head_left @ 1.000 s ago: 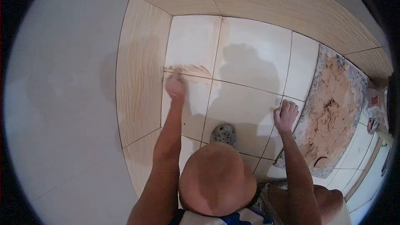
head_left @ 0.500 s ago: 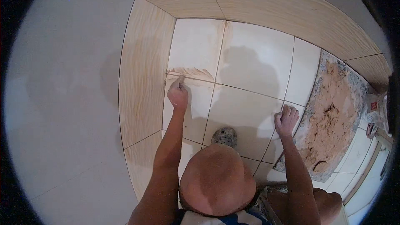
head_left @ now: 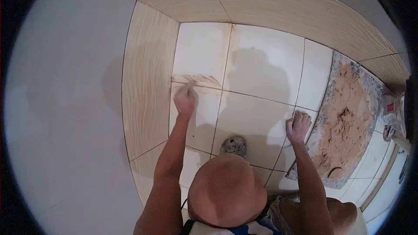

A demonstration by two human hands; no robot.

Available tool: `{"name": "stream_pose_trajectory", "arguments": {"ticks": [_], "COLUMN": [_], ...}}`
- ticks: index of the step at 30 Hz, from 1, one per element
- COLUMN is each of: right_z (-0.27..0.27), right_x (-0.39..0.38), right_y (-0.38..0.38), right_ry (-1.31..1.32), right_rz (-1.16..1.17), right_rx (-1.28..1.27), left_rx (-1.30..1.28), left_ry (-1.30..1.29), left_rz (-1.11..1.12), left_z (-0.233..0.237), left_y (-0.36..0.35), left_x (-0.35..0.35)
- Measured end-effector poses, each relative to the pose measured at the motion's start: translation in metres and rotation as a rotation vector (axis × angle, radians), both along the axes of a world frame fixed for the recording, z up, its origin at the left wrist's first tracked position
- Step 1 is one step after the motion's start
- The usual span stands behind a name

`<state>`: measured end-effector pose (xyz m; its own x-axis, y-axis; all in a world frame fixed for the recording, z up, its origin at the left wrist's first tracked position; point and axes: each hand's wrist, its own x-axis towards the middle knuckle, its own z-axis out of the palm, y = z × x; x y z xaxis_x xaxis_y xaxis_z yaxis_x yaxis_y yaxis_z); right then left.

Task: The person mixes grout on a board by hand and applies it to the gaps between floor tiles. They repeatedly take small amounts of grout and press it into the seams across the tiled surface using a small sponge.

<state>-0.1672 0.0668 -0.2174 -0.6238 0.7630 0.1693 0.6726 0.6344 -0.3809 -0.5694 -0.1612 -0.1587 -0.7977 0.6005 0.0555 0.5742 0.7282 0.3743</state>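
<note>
Landmark: the speckled stone slab [head_left: 370, 87], lying on the floor and carrying a heap of loose tan mix [head_left: 344, 122].
Left hand: your left hand [head_left: 185, 100] was well away from the slab, across the white tiles [head_left: 265, 65]. Its fingers were bunched and pressed down at the tile surface. It was blurred, so I cannot tell whether it held anything.
Right hand: your right hand [head_left: 298, 125] rested just beside the slab's near edge. Its fingers were loosely spread and bent on the tile, with nothing in its grasp.
Paste smear: the tan paste smear [head_left: 198, 79] sat on the tile joint [head_left: 257, 95] at the end farthest from the slab, touching your left fingertips.
Handling: the paste looked soft, wet and light. It was probably easy to spread and easy to drag too thin, and best taken in small dabs on the fingertips and pushed along the groove.
Tiles: they looked glazed and hard, and likely slippery where paste lay on them.
Border: the wood-look border tiles [head_left: 146, 82] ran on the far side of the smear from the slab, close enough to catch stray paste.
In the way: a speckled sandal [head_left: 234, 146] sat between your two arms, nearer the slab than the smear was.
Beyond the slab: a small bag [head_left: 392, 109] lay at its outer side, apart from both hands.
</note>
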Motion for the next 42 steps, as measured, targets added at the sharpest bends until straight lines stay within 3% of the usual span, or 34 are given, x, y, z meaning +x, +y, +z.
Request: {"name": "stream_pose_trajectory", "arguments": {"ticks": [3,5,8,10,12,13,15,17,18,19,20,22,24,26,28,30,31,34,36,38,41,42], "right_z": [-0.001,0.002,0.004,0.009,0.009,0.009,0.009,0.009,0.009,0.008,0.006,0.004,0.003,0.005,0.006,0.001,0.003,0.006,0.003,0.005,0.002,0.002], "right_x": [0.005,0.002,0.002,0.001,0.0,-0.001,-0.001,-0.002,0.001,0.004,0.003,0.0,0.002,0.002,-0.001,0.003,0.005,0.001,0.002,0.002,0.0,0.003], "right_y": [-0.001,0.0,0.0,0.001,0.001,0.0,0.0,0.002,0.0,-0.002,-0.001,0.001,0.0,-0.001,0.0,0.0,-0.001,-0.001,-0.001,-0.002,0.003,0.0], "right_ry": [-0.042,0.009,-0.033,-0.025,-0.014,-0.006,-0.015,-0.011,-0.009,-0.016,-0.025,-0.026,-0.028,-0.023,-0.016,-0.022,-0.035,-0.041,-0.02,-0.011,0.004,0.013], "right_rz": [-0.015,-0.006,-0.009,0.0,0.012,0.013,-0.008,-0.005,0.002,-0.002,-0.008,-0.012,-0.017,-0.007,0.003,-0.007,-0.009,-0.007,-0.012,-0.016,-0.006,0.01], "right_rx": [-0.038,-0.02,-0.056,-0.043,-0.003,0.001,0.016,0.002,-0.023,-0.03,-0.031,-0.03,-0.028,-0.023,-0.012,-0.004,-0.007,-0.053,-0.023,-0.014,0.002,0.0], "left_rx": [0.18,0.262,0.202,0.108,0.215,0.219,0.256,0.298,0.227,0.445,0.444,0.208,0.306,0.217,0.305,0.451,0.361,0.348,0.328,0.294,0.389,0.382], "left_ry": [-0.079,-0.024,0.139,0.069,0.015,0.024,-0.316,0.002,-0.111,0.01,0.011,0.152,0.061,-0.001,-0.145,-0.145,0.0,-0.144,-0.011,-0.189,-0.329,-0.175], "left_rz": [-0.06,0.201,0.173,0.098,-0.151,-0.151,-0.16,-0.182,0.019,0.061,0.059,0.146,0.074,-0.036,-0.126,0.076,0.139,0.34,0.162,0.104,0.22,0.266], "left_z": [-0.019,0.021,-0.029,-0.032,-0.027,-0.015,0.004,-0.019,0.005,-0.023,-0.022,-0.01,-0.016,-0.004,0.004,-0.026,-0.01,-0.027,-0.028,-0.001,-0.026,0.016], "left_y": [-0.018,0.011,0.016,0.047,0.063,0.066,0.074,0.051,0.044,0.021,0.016,0.004,0.018,0.03,0.038,0.019,0.017,0.007,0.026,0.046,0.027,0.043], "left_x": [-0.01,-0.022,-0.041,0.014,0.078,0.088,0.098,0.053,0.035,-0.002,-0.002,0.006,0.045,0.085,0.083,0.034,0.014,-0.021,0.022,0.059,0.03,0.022]}}
